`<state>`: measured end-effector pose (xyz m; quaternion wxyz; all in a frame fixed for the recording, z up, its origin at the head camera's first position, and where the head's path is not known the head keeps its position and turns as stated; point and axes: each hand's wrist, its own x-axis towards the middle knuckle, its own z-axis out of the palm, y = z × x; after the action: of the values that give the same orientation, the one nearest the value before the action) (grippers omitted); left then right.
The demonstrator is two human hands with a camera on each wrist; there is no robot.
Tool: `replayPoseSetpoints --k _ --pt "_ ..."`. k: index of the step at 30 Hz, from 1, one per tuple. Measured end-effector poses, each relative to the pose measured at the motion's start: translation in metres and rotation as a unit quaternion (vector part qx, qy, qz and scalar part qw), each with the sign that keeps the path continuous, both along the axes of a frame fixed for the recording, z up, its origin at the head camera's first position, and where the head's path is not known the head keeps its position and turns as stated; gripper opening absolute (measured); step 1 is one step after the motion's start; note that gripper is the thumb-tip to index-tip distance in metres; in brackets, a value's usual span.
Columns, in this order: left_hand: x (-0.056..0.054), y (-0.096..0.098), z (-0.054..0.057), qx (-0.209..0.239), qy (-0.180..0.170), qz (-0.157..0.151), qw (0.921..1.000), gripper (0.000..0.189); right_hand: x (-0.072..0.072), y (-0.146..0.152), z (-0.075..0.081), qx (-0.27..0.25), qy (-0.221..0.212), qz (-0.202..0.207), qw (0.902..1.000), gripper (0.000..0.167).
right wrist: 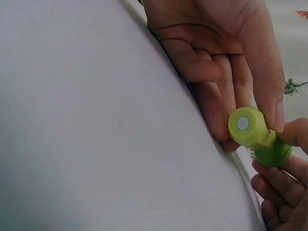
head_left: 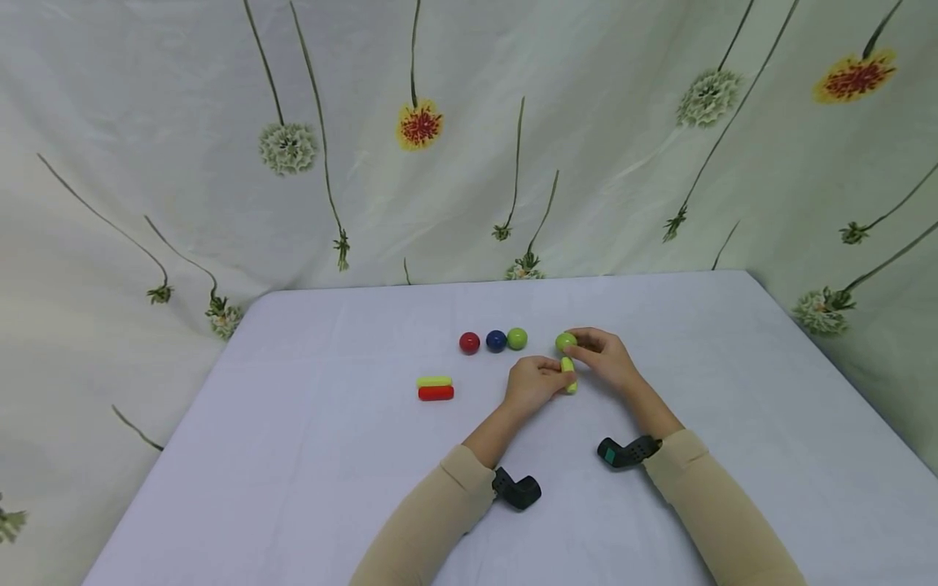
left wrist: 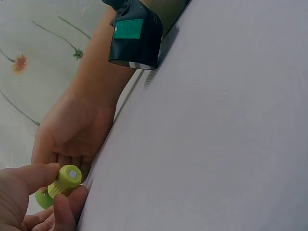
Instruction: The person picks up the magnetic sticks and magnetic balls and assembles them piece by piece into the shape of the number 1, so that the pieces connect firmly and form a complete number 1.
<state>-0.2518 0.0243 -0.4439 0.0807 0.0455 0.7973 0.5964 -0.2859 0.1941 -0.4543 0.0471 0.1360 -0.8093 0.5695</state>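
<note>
Head view: our left hand (head_left: 533, 383) pinches the lime-yellow ribbed rod (head_left: 567, 365), our right hand (head_left: 602, 356) a green ball (head_left: 563, 340) at its twelve-o'clock end; we should center the ball squarely, steadying the rod so neither tilts.

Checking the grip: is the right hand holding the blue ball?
No, the right hand holds a green ball, while the blue ball lies on the table.

Pale, smooth tabletop (head_left: 330, 488): was evenly bright in the head view, greyer in both wrist views.
White flower-printed cloth backdrop (head_left: 462, 179): showed faint sheen.
Black plastic wrist camera (left wrist: 136, 45): cast soft shadow.
</note>
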Motion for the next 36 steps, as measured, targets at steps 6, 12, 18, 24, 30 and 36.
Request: replayPoseSetpoints --k 6,12,18,24,30,36 --pt "0.0 0.0 -0.001 0.003 0.006 -0.003 1.0 0.029 0.0 0.0 0.0 0.006 -0.019 -0.004 0.9998 0.042" --pt "-0.001 0.001 -0.001 0.003 0.002 0.002 1.0 0.03 -0.002 -0.002 0.002 0.015 -0.04 -0.009 0.999 0.038" --pt "0.0 0.001 0.0 0.009 -0.003 0.004 1.0 0.03 0.016 -0.009 0.026 0.019 -0.03 0.001 0.9994 0.035" --pt "0.001 0.0 0.0 0.015 0.004 0.004 0.9999 0.031 0.023 -0.012 0.034 0.026 -0.027 -0.003 0.9993 0.035" --pt "-0.001 0.0 -0.001 0.02 0.003 0.004 0.9998 0.032 0.023 -0.012 0.034 0.031 -0.023 -0.004 0.9992 0.035" --pt "-0.001 0.001 -0.002 0.023 0.004 0.005 0.9997 0.031 0.022 -0.012 0.034 0.041 -0.019 -0.007 0.9989 0.035"
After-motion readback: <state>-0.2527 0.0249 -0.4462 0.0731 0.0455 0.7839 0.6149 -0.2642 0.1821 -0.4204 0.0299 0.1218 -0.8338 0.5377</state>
